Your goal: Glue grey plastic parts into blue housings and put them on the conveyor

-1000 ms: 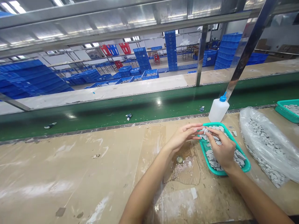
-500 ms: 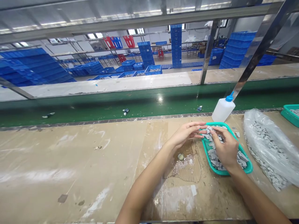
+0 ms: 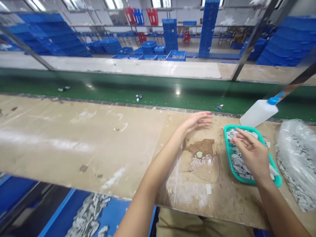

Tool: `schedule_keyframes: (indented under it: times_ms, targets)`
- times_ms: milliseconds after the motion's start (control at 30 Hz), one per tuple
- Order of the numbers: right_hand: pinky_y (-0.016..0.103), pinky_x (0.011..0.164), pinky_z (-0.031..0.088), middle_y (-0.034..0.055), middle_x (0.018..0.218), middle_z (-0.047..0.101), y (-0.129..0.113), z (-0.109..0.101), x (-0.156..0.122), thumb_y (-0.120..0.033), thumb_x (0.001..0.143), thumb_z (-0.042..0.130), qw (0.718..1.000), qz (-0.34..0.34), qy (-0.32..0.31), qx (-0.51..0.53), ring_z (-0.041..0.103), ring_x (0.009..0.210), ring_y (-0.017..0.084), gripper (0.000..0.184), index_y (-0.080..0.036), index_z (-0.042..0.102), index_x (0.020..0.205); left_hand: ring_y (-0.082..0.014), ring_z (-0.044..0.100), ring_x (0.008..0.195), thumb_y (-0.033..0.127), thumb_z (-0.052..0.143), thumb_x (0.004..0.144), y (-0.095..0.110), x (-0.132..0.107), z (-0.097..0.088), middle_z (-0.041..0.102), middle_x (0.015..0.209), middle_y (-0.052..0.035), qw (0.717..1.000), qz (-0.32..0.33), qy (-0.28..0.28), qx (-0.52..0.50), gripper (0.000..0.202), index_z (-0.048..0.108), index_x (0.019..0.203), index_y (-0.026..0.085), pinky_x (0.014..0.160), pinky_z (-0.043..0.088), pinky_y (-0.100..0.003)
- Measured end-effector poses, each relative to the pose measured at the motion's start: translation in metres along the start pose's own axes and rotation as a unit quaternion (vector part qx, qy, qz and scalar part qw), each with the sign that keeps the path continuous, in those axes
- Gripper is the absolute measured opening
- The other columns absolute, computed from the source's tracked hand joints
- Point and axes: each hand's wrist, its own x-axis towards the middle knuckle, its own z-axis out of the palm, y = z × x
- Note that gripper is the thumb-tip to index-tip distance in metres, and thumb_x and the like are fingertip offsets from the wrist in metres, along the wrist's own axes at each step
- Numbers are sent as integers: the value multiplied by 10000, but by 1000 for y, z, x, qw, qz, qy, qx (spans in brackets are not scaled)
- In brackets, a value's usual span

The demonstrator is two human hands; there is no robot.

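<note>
My left hand (image 3: 197,121) hovers above the tan tabletop, left of the green basket (image 3: 278,180). Its fingers are stretched out, slightly blurred, with nothing visible in them. Over the basket, my right hand (image 3: 255,154) pinches thumb and fingertips around what looks like a small grey piece (image 3: 233,134). Many flat grey pieces (image 3: 240,163) fill the basket beneath it. Between the hands and nearer me lies a wet brown patch on the board, with a small round cap-like thing (image 3: 199,155) on it.
A white squeeze bottle (image 3: 258,113) with a blue cap stands behind the basket. To the right is a clear plastic bag (image 3: 300,158) of grey bits. A green belt (image 3: 158,87) carries several small dark-and-white parts. Below the table edge, a blue bin (image 3: 116,210) holds more grey pieces.
My left hand has drawn away from the basket and from my right hand. My right hand stays over the basket. The view has tilted down, bringing the blue bin into sight.
</note>
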Motion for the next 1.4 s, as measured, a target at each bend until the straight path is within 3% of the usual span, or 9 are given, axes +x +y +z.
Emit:
schedule_keyframes:
  times_ms: [133,267,400,567,733,967,1100,1267,1400]
  targets:
    - [355,758,637,62,953,788,-8,19,-9,-453,878,692,978,-27,-190,-81,757,848,225,273,-228,778,1007,-174,692,1124,195,467,956,-6,15,-54,734,1165,-98,973,66,91,-199,254,670,1107,166,1041,519,-364]
    - [364,787,621,55,1011,794,-8,36,-18,-438,932,633,939,-113,-269,-182,752,917,233,260,-250,787,1026,-202,660,1190,251,430,990,-13,24,-70,710,1185,-104,968,77,71,-226,293,664,1124,134,1010,537,-376]
    - [344,695,620,13,967,806,-7,38,-23,-393,936,653,917,-163,-280,-234,766,828,225,230,-294,774,1104,-231,628,1246,219,413,1005,-14,30,-69,699,1186,-107,978,84,54,-181,321,665,1170,108,1005,529,-417]
    - [331,725,614,-30,947,804,-11,37,-27,-298,920,692,898,-231,-282,-248,765,835,207,192,-342,770,1089,-198,623,1248,231,330,1049,-13,29,-72,712,1128,-76,974,81,13,-209,380,666,1117,68,940,527,-324]
    - [356,711,613,-24,947,796,-14,39,-30,-257,935,666,882,-221,-312,-275,760,867,229,209,-349,769,1092,-124,660,1179,233,175,1050,-12,29,-75,725,1124,24,990,114,27,-79,537,693,1108,102,886,522,-242]
    - [289,725,596,-26,938,792,-16,39,-30,-266,935,672,868,-234,-321,-299,748,872,173,125,-294,773,1004,-90,637,1193,326,1,892,-16,33,-79,731,961,134,985,171,-10,0,700,588,556,146,853,512,-200]
    - [292,733,593,-27,942,790,-16,40,-30,-254,938,664,870,-232,-321,-296,746,879,171,146,-305,772,1022,-69,640,1186,317,59,904,-17,32,-79,724,907,169,984,176,-25,-14,664,528,457,171,884,494,-179]
    - [336,707,585,-4,969,787,-13,40,-30,-239,948,641,868,-227,-333,-291,746,880,213,188,-319,781,1046,-90,657,1165,313,66,940,-12,26,-74,727,954,153,993,106,25,-50,706,656,586,154,824,494,-144]
    - [328,698,578,-1,977,787,-12,39,-31,-204,946,638,869,-235,-333,-281,745,881,210,227,-314,773,1092,-87,674,1146,271,95,988,-11,23,-68,743,1020,90,991,97,39,-77,622,706,1012,159,835,522,-166]
